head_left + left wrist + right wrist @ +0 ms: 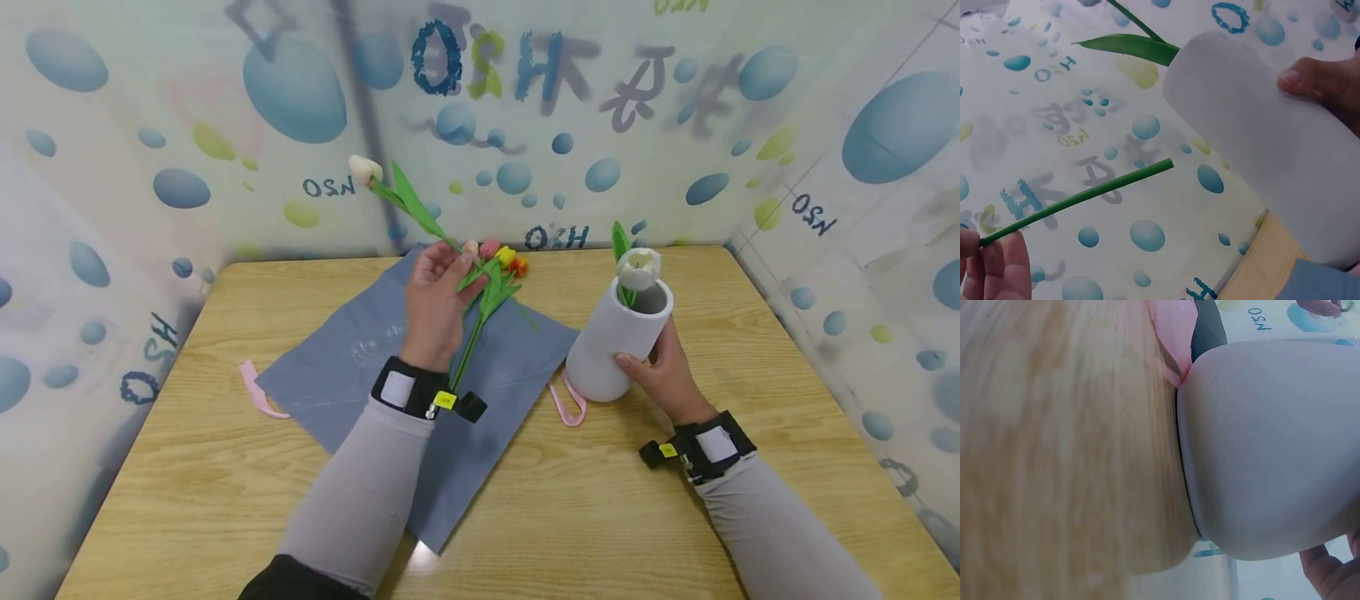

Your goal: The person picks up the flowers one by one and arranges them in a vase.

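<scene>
Both arms forward, left fingers on white tulip, right fingers around vase.

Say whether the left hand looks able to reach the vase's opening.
Probably yes: nothing tall seems to stand between the left hand, pinching one white tulip, and the vase, which has visible room beside the second white tulip.

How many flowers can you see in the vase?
1: a white flower, its bloom above the rim of the vase, which the right hand holds. Anything lower inside is hidden.
</scene>
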A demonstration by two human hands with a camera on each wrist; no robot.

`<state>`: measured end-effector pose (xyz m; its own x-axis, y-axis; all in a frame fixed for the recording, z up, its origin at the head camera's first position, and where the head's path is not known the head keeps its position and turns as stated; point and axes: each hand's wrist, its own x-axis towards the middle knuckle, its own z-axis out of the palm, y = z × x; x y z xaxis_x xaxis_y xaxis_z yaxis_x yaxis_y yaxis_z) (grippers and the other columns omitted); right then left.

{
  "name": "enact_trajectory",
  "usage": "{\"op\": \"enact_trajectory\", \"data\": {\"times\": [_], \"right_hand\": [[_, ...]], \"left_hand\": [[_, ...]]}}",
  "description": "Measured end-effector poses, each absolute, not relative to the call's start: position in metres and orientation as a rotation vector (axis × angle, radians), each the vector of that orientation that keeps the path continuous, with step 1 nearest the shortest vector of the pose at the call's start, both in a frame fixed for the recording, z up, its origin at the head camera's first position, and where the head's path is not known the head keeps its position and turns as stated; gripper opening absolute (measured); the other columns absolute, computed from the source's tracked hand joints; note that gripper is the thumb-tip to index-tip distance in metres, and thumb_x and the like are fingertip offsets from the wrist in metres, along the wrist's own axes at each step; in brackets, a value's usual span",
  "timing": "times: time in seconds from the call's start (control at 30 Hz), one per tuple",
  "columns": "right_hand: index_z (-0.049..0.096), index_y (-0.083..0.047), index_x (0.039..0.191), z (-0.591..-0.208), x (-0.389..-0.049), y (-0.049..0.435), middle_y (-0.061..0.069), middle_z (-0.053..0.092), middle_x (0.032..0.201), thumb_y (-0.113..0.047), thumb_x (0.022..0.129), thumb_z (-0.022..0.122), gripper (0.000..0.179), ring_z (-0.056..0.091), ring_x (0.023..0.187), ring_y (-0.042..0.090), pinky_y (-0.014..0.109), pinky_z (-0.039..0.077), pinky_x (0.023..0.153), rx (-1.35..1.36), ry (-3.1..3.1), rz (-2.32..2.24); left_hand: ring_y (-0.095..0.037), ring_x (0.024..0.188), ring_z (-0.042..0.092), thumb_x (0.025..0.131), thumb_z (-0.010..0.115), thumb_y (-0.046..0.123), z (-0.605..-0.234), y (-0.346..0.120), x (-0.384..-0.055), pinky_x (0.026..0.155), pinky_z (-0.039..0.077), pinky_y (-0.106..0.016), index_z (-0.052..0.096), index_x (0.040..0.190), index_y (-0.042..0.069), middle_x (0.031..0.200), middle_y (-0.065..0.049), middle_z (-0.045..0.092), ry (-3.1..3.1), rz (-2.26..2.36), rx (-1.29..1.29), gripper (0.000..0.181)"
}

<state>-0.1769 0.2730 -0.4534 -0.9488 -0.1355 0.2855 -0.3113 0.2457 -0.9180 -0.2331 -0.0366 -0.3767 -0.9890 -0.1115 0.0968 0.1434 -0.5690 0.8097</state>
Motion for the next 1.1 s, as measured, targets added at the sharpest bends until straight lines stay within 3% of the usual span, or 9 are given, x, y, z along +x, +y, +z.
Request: {"op": "enact_trajectory", "data": {"times": [0.2,0.93,1.1], "right_hand": [[0.026,-0.027,0.157,-0.453,-0.177,0.273,-0.006,0.048,0.144,-0.003,0.092,0.067,0.081,0.052,0.13,0.011,0.014,0.043,0.108,0.421,-2.366,1.793],[0.025,-0.026,0.158,-0.453,-0.178,0.273,-0.006,0.047,0.144,-0.001,0.09,0.067,0.084,0.052,0.131,0.011,0.014,0.042,0.108,0.45,-2.352,1.801],[0.025,-0.027,0.158,-0.453,-0.178,0.273,-0.005,0.047,0.144,-0.002,0.091,0.067,0.083,0.051,0.131,0.011,0.014,0.042,0.108,0.447,-2.36,1.801]], "left_hand": [[-0.016,0.096,0.067,0.104,0.059,0.003,-0.368,-0.02,-0.233,0.084,0.061,-0.03,0.056,0.113,0.014,0.102,-0.001,0.059,-1.22,-2.726,-0.044,0.014],[-0.02,0.093,0.058,0.104,0.059,0.002,-0.358,0.031,-0.231,0.082,0.06,-0.03,0.05,0.117,0.009,0.101,-0.004,0.054,-0.854,-2.785,0.102,0.017],[-0.018,0.094,0.059,0.104,0.06,0.003,-0.354,0.038,-0.231,0.088,0.061,-0.032,0.05,0.121,0.009,0.102,-0.003,0.053,-0.904,-2.783,0.073,0.021]]}}
